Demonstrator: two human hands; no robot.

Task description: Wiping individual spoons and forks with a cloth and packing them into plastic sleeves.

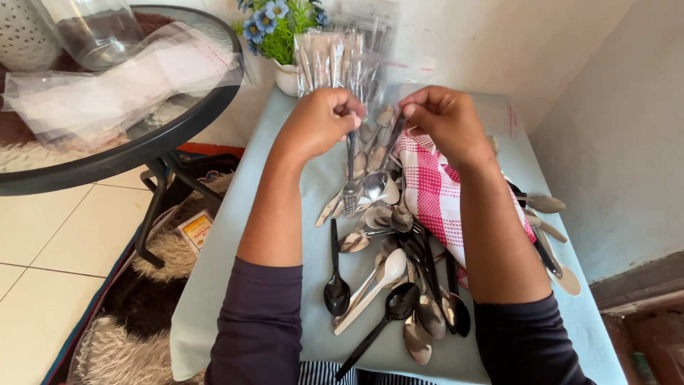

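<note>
Dark sleeves frame the near edge of a pale blue tabletop (249, 235), where a heap of mixed cutlery (399, 285) lies: black plastic spoons, a white plastic spoon (381, 279) and steel spoons, fanned out toward the person. Behind the heap, toward the right edge, a pink-and-white checked cloth (434, 192) is bunched up, with more spoons poking out beyond it. Above the middle of the tabletop the left hand (318, 122) is closed around the handle of a steel fork (350, 178) that hangs tines down, while the right hand (443, 121) pinches the handle of a steel spoon (377, 182), its bowl dangling just beside the fork. At the far edge stand clear plastic sleeves of packed cutlery (338, 60), upright against a white pot (287, 77) of blue artificial flowers (274, 21). To the left, apart from the tabletop, a round glass table (142, 146) with a black rim carries loose transparent bags (121, 78) and a clear jar (96, 32). Beneath it lie cream floor tiles, a shaggy rug (157, 257) and a small orange-and-white packet (196, 229). Pale plaster walls close the corner at right.
</note>
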